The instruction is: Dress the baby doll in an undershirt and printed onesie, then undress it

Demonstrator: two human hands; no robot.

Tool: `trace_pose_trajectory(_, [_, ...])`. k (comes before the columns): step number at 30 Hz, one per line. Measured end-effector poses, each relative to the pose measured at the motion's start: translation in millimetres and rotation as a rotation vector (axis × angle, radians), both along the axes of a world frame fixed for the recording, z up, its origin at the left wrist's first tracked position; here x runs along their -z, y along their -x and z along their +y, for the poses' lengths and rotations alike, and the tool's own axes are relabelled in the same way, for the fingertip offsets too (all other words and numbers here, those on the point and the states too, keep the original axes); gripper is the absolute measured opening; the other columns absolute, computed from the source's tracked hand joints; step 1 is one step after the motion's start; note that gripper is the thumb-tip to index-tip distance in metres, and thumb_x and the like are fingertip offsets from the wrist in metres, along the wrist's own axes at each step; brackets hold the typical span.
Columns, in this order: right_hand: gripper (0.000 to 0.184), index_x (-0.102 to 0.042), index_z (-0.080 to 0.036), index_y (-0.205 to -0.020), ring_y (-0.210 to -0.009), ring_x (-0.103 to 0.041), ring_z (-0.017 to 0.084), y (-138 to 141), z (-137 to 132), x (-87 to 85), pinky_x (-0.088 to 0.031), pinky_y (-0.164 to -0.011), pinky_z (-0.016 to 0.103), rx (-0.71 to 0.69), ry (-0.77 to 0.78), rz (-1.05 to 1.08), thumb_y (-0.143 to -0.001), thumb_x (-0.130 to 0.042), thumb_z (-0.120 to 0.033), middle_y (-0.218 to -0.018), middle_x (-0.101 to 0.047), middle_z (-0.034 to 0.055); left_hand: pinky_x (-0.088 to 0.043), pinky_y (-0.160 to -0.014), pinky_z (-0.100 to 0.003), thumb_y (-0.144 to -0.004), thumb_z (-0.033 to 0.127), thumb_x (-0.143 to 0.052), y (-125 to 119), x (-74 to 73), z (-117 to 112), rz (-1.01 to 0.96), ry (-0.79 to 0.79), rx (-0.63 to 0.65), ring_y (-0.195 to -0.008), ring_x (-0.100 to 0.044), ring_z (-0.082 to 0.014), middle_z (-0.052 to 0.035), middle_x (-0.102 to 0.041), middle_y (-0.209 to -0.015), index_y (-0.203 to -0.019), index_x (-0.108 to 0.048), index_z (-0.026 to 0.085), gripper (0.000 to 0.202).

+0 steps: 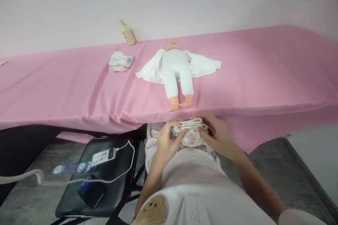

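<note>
Close to my lap, my left hand point(170, 139) and my right hand point(215, 132) grip the ribbed edge of a small white patterned baby garment point(192, 137). The fingers of both hands are curled over its opening, thumbs on the near side. Just beyond, on the pink-covered table, a baby doll point(176, 66) lies on its back with its feet towards me. Its body and legs are white cloth, and its feet are bare. A white baby shirt point(206, 65) is spread out under the doll, with its sleeves to both sides.
A folded white cloth point(120, 61) lies left of the doll, and a yellowish pump bottle point(127, 34) stands behind it by the wall. On a black chair point(116, 179) at lower left are a white power bank point(104, 156) with a cable and a dark blue object point(91, 191). Plastic bottles point(71, 168) stand nearby.
</note>
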State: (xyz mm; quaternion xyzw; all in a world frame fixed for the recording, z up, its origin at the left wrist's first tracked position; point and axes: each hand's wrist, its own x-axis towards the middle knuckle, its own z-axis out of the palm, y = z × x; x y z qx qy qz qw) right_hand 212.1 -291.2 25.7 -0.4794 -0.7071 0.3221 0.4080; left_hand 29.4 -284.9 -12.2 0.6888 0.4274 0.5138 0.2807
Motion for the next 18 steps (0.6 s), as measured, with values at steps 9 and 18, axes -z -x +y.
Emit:
trace_pose_trajectory(9, [0.028, -0.065, -0.023, -0.111, -0.077, -0.065, 0.016, -1, 3, -8.8, -0.051, -0.063, 0.024, -0.079, -0.009, -0.066, -0.086, -0.055, -0.034, -0.096, -0.070, 0.0029, -0.054, -0.078, -0.028, -0.079, 0.012, -0.064, -2, 4.9, 0, -0.131, -0.049, 0.085, -0.090, -0.067, -0.0151, -0.0034, -0.069, -0.098, -0.102, -0.046, 0.023, 0.031])
trace_pose_trajectory(18, [0.025, -0.067, -0.025, -0.108, -0.081, -0.067, 0.015, -5, 22, -58.9, -0.053, -0.064, 0.023, -0.180, -0.143, -0.102, -0.086, -0.056, -0.030, -0.097, -0.072, 0.0009, -0.053, -0.067, -0.024, -0.063, 0.027, -0.078, -22, -11.7, 18, -0.303, -0.058, -0.122, -0.073, -0.066, -0.0148, -0.0020, -0.068, -0.083, -0.097, -0.057, 0.018, 0.041])
